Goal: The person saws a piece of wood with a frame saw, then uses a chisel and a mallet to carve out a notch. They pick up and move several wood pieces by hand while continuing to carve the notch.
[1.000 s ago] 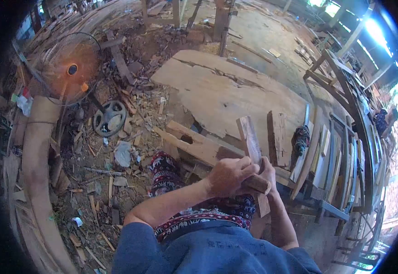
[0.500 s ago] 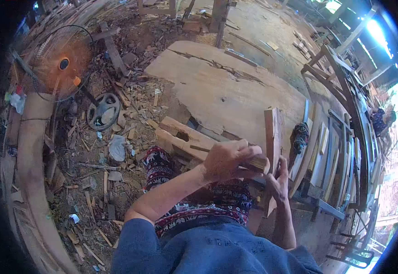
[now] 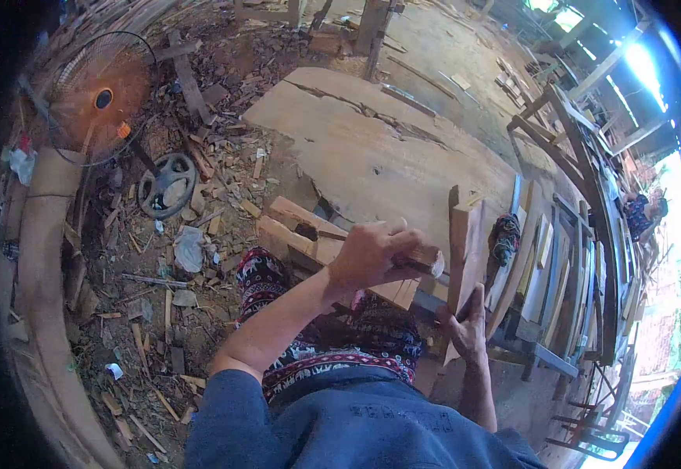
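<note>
On the near side of the large slab (image 3: 371, 152), the left hand (image 3: 375, 254), curled closed around a short wood piece (image 3: 425, 260), has drawn leftward off the long board (image 3: 466, 250), so a gap now parts the two. The board overlaps the slab's near right edge; the right hand (image 3: 465, 324) grips its lower part, fingers partly curled.

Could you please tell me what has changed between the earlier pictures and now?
The left hand, holding the short wood piece, has moved forward, away from the right hand, which has tilted the long wood piece rightward. Each hand keeps its piece; the fan and wooden slab stayed put.
</note>
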`<action>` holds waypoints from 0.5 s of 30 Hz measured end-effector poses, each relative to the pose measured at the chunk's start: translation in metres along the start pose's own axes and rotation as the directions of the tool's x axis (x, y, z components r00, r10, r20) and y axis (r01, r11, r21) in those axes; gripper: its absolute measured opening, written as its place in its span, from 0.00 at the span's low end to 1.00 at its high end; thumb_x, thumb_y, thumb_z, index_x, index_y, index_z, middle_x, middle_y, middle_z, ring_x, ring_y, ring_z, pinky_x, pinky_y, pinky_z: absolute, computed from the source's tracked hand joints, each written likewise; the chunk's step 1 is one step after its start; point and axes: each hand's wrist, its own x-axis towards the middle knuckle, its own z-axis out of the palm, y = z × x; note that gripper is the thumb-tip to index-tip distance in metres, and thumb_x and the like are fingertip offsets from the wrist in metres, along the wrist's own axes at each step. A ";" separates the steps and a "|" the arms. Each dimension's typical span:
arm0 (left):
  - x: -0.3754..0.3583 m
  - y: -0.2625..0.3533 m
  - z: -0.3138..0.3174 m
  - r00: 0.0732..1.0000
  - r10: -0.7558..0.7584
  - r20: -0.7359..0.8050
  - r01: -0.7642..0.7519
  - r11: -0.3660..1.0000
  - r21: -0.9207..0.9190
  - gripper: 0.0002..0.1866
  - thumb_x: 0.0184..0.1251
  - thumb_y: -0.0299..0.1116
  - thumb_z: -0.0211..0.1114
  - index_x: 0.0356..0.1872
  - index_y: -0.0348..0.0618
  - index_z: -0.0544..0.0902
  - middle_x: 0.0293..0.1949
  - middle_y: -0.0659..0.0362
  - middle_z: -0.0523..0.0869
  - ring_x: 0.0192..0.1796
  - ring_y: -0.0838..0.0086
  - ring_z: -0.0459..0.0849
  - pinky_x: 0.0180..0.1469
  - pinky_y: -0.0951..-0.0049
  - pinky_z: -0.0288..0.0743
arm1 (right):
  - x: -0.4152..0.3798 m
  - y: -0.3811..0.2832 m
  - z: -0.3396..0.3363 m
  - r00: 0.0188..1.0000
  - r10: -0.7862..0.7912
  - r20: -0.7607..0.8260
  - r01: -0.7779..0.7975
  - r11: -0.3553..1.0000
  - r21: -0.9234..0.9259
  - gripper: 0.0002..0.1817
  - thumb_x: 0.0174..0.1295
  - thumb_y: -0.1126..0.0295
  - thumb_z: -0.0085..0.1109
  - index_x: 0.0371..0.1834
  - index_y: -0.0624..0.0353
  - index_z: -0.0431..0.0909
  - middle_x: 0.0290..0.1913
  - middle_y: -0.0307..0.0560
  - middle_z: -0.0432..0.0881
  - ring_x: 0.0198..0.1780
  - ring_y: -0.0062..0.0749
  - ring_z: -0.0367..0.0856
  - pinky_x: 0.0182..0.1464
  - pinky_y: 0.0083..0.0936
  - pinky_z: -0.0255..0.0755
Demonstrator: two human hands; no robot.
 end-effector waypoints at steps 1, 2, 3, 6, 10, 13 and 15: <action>-0.001 -0.001 0.000 1.000 -0.005 0.007 0.005 1.000 0.001 0.24 0.48 0.51 0.77 0.40 0.51 0.78 0.28 0.58 0.78 0.29 0.58 0.84 0.28 0.61 0.76 | 0.000 0.000 0.001 1.000 -0.001 0.000 0.001 1.000 -0.002 0.29 0.51 0.68 0.69 0.56 0.61 0.67 0.49 0.46 0.77 0.51 0.27 0.74 0.50 0.28 0.72; -0.001 -0.003 0.001 1.000 -0.005 0.005 0.005 1.000 0.000 0.24 0.48 0.51 0.77 0.40 0.51 0.78 0.28 0.58 0.78 0.29 0.58 0.84 0.28 0.61 0.76 | 0.000 0.002 0.003 1.000 -0.024 -0.004 0.024 1.000 -0.017 0.29 0.51 0.68 0.69 0.55 0.61 0.67 0.47 0.45 0.77 0.49 0.27 0.75 0.50 0.28 0.72; -0.002 -0.005 0.002 1.000 -0.011 0.010 0.011 1.000 -0.008 0.24 0.48 0.51 0.77 0.40 0.51 0.78 0.29 0.58 0.79 0.30 0.58 0.84 0.29 0.61 0.76 | -0.001 0.003 0.004 0.999 -0.048 -0.007 0.048 0.998 -0.032 0.28 0.51 0.68 0.68 0.55 0.60 0.67 0.45 0.44 0.77 0.48 0.27 0.75 0.50 0.29 0.72; -0.001 -0.008 0.002 1.000 -0.025 0.007 0.025 0.999 -0.021 0.23 0.48 0.51 0.77 0.40 0.51 0.78 0.30 0.58 0.81 0.31 0.58 0.85 0.30 0.61 0.77 | -0.002 0.006 0.003 0.999 -0.047 -0.026 0.046 0.998 -0.051 0.29 0.52 0.67 0.72 0.55 0.61 0.68 0.44 0.49 0.80 0.48 0.30 0.75 0.53 0.28 0.70; 0.001 -0.008 -0.001 0.998 -0.054 -0.023 0.054 0.998 -0.013 0.23 0.47 0.50 0.78 0.38 0.51 0.79 0.30 0.58 0.81 0.30 0.57 0.85 0.30 0.61 0.77 | -0.002 0.002 0.003 0.999 -0.035 -0.024 0.033 0.997 -0.073 0.28 0.51 0.69 0.72 0.54 0.61 0.69 0.44 0.48 0.80 0.49 0.28 0.74 0.52 0.27 0.69; 0.000 -0.013 0.002 0.997 -0.053 -0.054 0.053 0.999 -0.001 0.23 0.48 0.54 0.75 0.37 0.50 0.78 0.30 0.58 0.81 0.30 0.56 0.84 0.30 0.58 0.77 | -0.002 0.006 0.003 0.999 -0.044 0.000 0.044 0.999 0.023 0.27 0.52 0.69 0.72 0.53 0.62 0.69 0.45 0.47 0.80 0.49 0.26 0.74 0.52 0.27 0.69; -0.001 -0.013 0.004 0.994 -0.072 -0.083 0.071 0.997 -0.013 0.22 0.47 0.50 0.76 0.36 0.50 0.77 0.29 0.58 0.80 0.30 0.56 0.84 0.30 0.58 0.76 | -0.002 0.006 0.006 0.994 -0.082 -0.068 0.079 0.996 -0.045 0.22 0.49 0.70 0.68 0.47 0.59 0.71 0.38 0.38 0.76 0.40 0.23 0.74 0.44 0.25 0.71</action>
